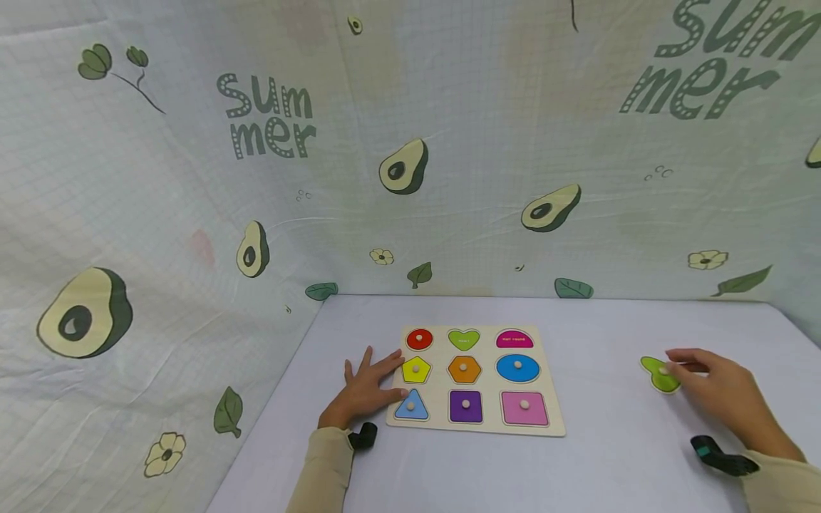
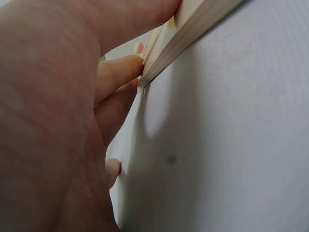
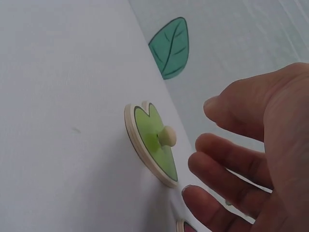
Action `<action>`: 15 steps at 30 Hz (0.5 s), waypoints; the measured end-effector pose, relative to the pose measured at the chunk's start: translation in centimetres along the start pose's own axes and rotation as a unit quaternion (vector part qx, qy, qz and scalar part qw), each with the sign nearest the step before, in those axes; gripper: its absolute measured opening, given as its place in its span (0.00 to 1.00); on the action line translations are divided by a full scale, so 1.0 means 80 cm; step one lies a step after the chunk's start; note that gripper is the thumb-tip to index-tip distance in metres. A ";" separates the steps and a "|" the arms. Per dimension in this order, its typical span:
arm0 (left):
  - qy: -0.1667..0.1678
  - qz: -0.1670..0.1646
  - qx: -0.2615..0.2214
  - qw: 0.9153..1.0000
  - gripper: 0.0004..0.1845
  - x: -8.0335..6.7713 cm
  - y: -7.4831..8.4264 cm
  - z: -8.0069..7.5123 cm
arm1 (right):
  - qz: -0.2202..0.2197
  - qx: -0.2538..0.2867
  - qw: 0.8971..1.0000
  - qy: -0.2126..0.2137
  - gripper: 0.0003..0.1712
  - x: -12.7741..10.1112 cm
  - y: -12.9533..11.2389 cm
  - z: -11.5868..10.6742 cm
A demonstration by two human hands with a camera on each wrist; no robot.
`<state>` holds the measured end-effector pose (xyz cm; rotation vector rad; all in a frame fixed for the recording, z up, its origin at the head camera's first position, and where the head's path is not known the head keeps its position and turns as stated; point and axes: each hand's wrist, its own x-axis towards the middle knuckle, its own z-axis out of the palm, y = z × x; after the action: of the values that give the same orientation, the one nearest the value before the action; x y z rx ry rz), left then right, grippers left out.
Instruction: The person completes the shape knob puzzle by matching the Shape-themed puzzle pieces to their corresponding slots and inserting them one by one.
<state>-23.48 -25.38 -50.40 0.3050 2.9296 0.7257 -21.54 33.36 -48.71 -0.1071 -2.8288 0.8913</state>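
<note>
Indoors, avocado-print cloth (image 1: 192, 214) backs a white table (image 1: 609, 442); both hands' grips lie slack, holding nothing.

My lime-green heart piece (image 1: 659, 373) lies on the pale lilac tabletop (image 1: 609, 463); the backdrop cloth (image 1: 192, 178) shows avocados.
</note>
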 end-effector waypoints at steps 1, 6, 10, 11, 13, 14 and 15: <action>0.000 0.000 -0.001 1.000 0.41 0.000 0.000 0.000 | -0.001 0.001 1.000 0.000 0.29 0.000 0.001 0.000; 0.000 -0.003 -0.001 1.000 0.41 0.000 0.000 -0.001 | 0.007 0.000 1.000 -0.018 0.31 0.001 0.007 0.001; -0.001 -0.006 0.000 1.000 0.41 0.000 0.001 -0.001 | 0.014 -0.003 0.999 -0.037 0.33 0.001 0.010 0.003; -0.001 -0.006 0.001 1.000 0.41 0.000 0.001 -0.001 | 0.015 -0.005 0.999 -0.041 0.33 0.001 0.011 0.004; -0.001 -0.005 0.001 1.000 0.41 0.000 0.000 -0.001 | 0.012 -0.011 0.999 -0.047 0.35 0.001 0.010 0.004; 0.000 -0.004 0.001 1.000 0.40 0.000 0.000 -0.001 | 0.010 -0.016 0.999 -0.049 0.35 0.001 0.010 0.004; 0.000 -0.004 0.002 1.000 0.40 -0.001 0.000 -0.001 | 0.008 -0.023 0.998 -0.051 0.35 0.001 0.009 0.004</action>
<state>-23.44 -25.39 -50.33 0.2930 2.9304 0.7200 -21.69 33.80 -49.41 -0.0942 -2.9472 0.8586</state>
